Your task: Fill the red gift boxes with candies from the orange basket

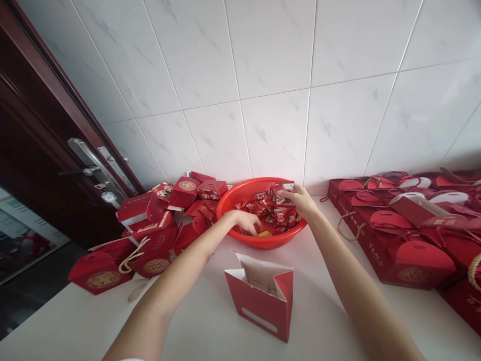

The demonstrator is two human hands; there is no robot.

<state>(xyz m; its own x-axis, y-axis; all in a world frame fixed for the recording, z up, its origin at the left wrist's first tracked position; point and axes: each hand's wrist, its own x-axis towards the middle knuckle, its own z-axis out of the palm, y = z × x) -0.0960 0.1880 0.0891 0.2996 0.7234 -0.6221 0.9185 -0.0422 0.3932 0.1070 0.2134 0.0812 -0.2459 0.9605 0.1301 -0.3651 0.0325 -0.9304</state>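
A red plastic basket (224,199) holds several red-wrapped sweets (282,215). My left hand (246,221) reaches over its near left side, fingers curled down among the sweets and tips partly hidden. Beside those fingertips lies a yellow packet (265,234); whether they grip it is unclear. At the basket's right side my right hand (300,199) pinches a small red-and-white packet (286,188) between thumb and fingers, above the sweets. Nearer me, a red paper gift box (259,306) stands upright with its top open and pale inside showing.
Red gift boxes (154,250), some with rope handles, are piled on the left of the white table (203,321). Rows of similar boxes (406,250) fill the right side. A tiled wall (274,135) rises behind; a dark door (48,125) with a metal handle is at left.
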